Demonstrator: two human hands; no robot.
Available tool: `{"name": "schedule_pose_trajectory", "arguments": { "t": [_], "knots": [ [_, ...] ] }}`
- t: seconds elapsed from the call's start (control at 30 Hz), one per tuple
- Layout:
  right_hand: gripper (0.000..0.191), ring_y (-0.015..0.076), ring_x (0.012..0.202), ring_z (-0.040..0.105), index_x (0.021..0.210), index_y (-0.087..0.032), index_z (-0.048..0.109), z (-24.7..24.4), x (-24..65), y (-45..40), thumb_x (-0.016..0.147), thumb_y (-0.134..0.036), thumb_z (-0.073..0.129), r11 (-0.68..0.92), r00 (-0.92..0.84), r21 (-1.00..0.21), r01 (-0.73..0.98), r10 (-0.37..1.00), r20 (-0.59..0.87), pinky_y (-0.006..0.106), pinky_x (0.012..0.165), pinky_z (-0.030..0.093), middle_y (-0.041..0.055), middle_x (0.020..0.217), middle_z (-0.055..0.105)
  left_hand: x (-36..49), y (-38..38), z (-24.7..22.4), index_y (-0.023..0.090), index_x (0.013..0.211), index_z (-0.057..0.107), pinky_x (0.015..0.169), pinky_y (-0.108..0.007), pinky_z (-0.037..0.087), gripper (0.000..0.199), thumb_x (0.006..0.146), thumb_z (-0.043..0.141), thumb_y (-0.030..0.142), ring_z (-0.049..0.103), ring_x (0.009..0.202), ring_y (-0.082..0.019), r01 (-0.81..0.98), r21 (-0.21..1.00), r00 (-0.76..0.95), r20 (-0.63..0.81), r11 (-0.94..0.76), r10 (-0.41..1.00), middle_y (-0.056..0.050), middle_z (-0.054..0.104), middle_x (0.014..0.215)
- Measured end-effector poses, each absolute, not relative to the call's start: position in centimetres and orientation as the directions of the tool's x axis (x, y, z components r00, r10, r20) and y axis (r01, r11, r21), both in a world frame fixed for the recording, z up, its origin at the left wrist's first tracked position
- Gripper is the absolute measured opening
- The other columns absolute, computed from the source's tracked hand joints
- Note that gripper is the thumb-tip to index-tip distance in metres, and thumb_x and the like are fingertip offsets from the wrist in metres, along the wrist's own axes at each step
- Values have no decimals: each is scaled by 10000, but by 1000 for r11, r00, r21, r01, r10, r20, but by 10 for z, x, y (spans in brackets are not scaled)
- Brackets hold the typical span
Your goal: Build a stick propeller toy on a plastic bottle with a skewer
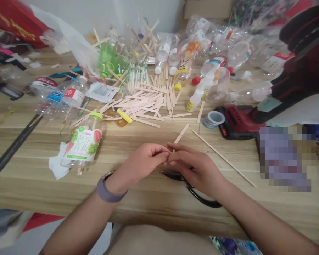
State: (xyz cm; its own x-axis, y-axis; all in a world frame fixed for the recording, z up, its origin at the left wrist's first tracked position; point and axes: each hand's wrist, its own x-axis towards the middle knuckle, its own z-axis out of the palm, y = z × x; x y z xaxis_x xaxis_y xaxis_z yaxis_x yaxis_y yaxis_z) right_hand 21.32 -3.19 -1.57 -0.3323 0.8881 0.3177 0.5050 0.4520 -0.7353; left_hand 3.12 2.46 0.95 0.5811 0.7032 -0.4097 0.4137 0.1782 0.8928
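My left hand (pixel 146 161) and my right hand (pixel 198 166) meet fingertip to fingertip over the middle of the wooden table (pixel 143 205). Both are closed in a pinch on something small between them that I cannot make out; a bit of yellow shows there. A flat wooden stick (pixel 182 133) extends away just beyond the fingertips; whether it is held is unclear. Beneath my right hand lie black-handled scissors (pixel 204 201), partly covered by it. To the right of that hand a thin round stick (pixel 223 157) rests on the table.
Beyond the hands lies a pile of flat sticks (pixel 146 102) with a yellow-handled tool (pixel 124 116). A labelled bottle (pixel 83 143) is at left. At right are a wire spool (pixel 213 119), a glue bottle (pixel 195 100) and a red-black power tool (pixel 236 122). Plastic bottles (pixel 163 53) crowd the back.
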Motion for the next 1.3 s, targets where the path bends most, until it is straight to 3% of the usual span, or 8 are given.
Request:
{"name": "schedule_pose_trajectory", "arguments": {
  "t": [0.17,0.33,0.5,0.83,0.97,1.07,1.2,1.3],
  "knots": [
    [173,160,822,702,855,-219,658,-17,212,-29,920,-157,511,303,-164,-821,484,953,255,252,716,536,25,882,742,30,24,11,178,833,684,578,-246,340,219,845,490,278,470,615,-123,516,856,606,-394,35,691,28,575,676],
    [138,140,589,634,845,-216,624,-18,213,-28,921,-222,508,167,-18,-825,541,982,187,236,547,477,-8,705,713,30,22,8,176,798,668,579,-247,346,264,867,527,387,487,641,-132,485,874,694,-374,-17,615,16,592,696],
    [152,135,528,601,866,-220,597,-13,213,-31,949,-248,472,176,5,-795,581,976,219,245,488,448,9,733,724,29,23,6,184,803,666,547,-241,313,296,877,524,434,433,593,-117,470,883,637,-339,-1,692,37,522,633],
    [170,135,654,667,885,-233,589,-11,213,-33,937,-155,447,372,-232,-742,557,928,291,229,589,493,3,836,735,32,25,10,175,781,686,523,-229,290,292,798,613,458,413,588,-97,402,878,523,-454,262,721,29,569,685],
    [200,138,659,674,923,-242,603,-12,210,-35,924,-128,438,381,-228,-705,598,924,306,226,591,488,-3,805,730,32,25,10,185,835,703,471,-218,244,302,766,634,472,330,531,-85,393,836,488,-542,382,684,52,444,589],
    [204,127,562,652,914,-238,605,-15,207,-36,926,-136,428,350,-179,-668,657,933,313,213,523,455,-17,709,710,32,24,9,189,872,722,454,-217,216,302,774,633,461,299,504,-82,392,830,505,-555,397,661,68,364,538],
    [187,131,490,646,876,-235,598,-19,204,-38,956,-206,432,260,-108,-656,709,959,264,212,459,411,-31,595,678,33,23,7,193,875,746,464,-223,236,226,775,656,375,383,508,-79,363,845,558,-535,393,635,34,569,613],
    [183,142,433,620,870,-232,601,-20,202,-38,953,-233,438,244,-87,-619,747,958,272,229,432,377,-40,516,642,36,21,4,196,826,742,535,-225,333,152,781,669,321,506,582,-100,290,866,617,-495,408,611,17,668,693]
  ]
}}
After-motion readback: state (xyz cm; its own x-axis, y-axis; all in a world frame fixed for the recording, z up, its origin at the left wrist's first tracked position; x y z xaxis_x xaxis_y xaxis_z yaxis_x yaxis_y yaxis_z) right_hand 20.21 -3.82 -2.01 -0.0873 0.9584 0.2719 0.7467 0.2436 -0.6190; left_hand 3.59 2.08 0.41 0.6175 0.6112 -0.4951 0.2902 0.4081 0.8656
